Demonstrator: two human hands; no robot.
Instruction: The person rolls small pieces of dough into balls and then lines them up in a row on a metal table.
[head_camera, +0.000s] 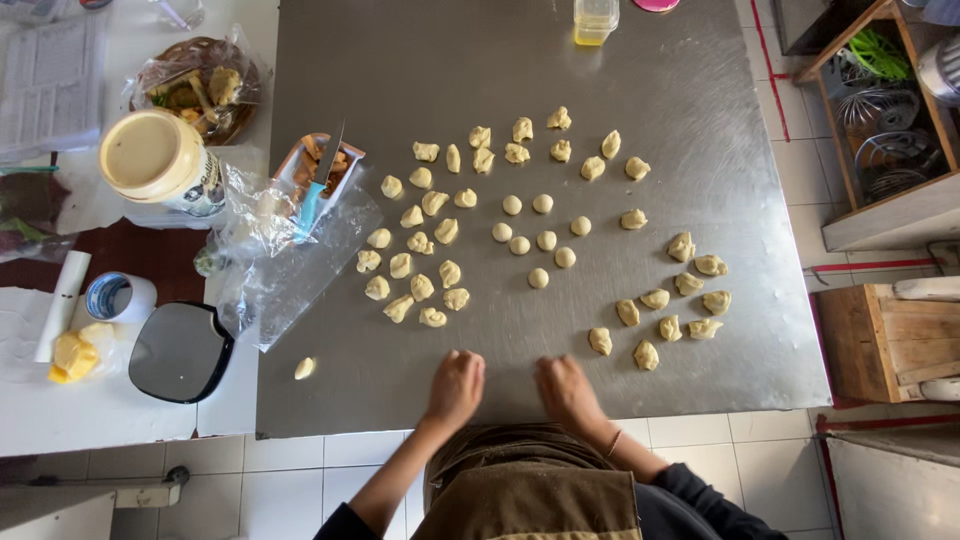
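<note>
Both hands, left hand (455, 385) and right hand (566, 390), press palm-down on the steel table (700, 150) near its front edge; any dough beneath is hidden, dough pieces (540, 235) beyond.

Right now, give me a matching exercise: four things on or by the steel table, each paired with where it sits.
1. smooth dough balls
2. lone dough piece
3. oil container
4. blue-handled knife

a. far edge of the steel table
b. near left corner
c. middle of the table
d. on the small tray at the left edge

Pairs: 1-c, 2-b, 3-a, 4-d
</note>
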